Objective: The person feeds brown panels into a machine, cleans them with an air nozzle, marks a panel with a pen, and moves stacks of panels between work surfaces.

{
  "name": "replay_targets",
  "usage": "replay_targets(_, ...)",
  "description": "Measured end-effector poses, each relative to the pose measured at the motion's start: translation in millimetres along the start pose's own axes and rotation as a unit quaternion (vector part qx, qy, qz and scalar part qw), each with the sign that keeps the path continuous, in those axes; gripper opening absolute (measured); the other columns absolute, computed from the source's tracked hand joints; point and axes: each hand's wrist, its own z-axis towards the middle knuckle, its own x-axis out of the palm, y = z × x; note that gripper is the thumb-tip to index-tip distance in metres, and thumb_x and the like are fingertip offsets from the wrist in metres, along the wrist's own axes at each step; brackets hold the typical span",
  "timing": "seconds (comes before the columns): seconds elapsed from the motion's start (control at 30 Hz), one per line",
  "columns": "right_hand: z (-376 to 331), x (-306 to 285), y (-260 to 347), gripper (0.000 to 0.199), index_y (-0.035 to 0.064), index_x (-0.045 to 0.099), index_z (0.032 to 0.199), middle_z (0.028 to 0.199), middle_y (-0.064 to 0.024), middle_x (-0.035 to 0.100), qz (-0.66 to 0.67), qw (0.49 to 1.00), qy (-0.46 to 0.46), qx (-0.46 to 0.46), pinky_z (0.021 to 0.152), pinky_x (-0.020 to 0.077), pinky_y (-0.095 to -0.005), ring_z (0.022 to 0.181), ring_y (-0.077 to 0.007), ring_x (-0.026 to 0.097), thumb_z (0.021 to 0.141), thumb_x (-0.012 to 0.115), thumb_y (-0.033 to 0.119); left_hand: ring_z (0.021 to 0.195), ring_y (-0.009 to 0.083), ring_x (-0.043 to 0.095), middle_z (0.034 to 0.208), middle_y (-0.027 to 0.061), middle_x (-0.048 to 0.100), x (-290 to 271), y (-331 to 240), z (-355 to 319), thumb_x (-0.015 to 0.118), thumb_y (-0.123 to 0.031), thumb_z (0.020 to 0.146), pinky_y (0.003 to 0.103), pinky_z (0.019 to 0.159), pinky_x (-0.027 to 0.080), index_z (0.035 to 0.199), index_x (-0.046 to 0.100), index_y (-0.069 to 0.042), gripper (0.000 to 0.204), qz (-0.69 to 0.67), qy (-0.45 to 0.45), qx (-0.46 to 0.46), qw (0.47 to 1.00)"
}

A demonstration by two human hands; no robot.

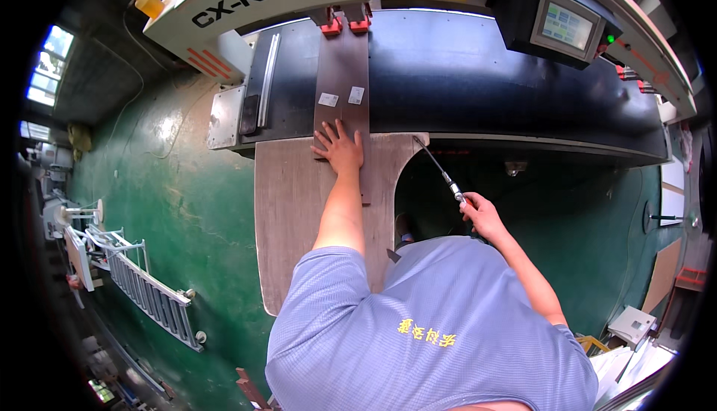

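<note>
My left hand (341, 151) lies flat with fingers spread on a long dark-brown board (343, 67). Two small white labels (328, 100) are stuck on this board, just beyond my fingertips. Beneath its near end is a wood-grain panel (287, 217) with a curved cutout on its right side. My right hand (482, 215) is closed round a long thin tool (447, 177) with a dark shaft and a silver collar; its exact kind is unclear. The shaft points away and left, its tip close to the panel's far right corner. Part of the tool's grip is hidden by my fingers.
Red-tipped clamps (345, 26) sit over the board's far end on the black machine bed (478, 75). A control screen (565, 24) hangs from the machine's beam at the right. On the green floor to the left stands a grey metal rack (146, 291).
</note>
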Motion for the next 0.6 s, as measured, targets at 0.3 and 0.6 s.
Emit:
replay_targets(0.3,-4.3,2.4,8.5,0.039,0.0054,0.065,0.131,0.092,-0.0014,0.065,-0.042,0.999,-0.011,-0.025,0.056,0.052,-0.0272,0.075,-0.0087,0.061,0.105,0.067,0.034,0.164,0.0445,0.011,0.178,0.0157,0.019,-0.6,1.3,-1.2,0.048,-0.059,0.104,0.076,0.124,0.008,0.169,0.032,-0.021,0.077,0.005,-0.005,-0.001,1.0)
replay_targets(0.6,-8.2,7.5,17.8,0.027,0.007,0.065,0.117,0.084,0.0006,0.066,0.022,0.999,-0.017,-0.02,0.054,0.0481,-0.0249,0.068,-0.0071,0.061,0.108,0.063,0.033,0.164,0.0433,0.012,0.178,0.0151,0.019,-2.9,1.8,-1.7,0.048,-0.06,0.104,0.074,0.125,0.008,0.169,0.032,-0.022,0.077,-0.002,-0.001,-0.005,1.0)
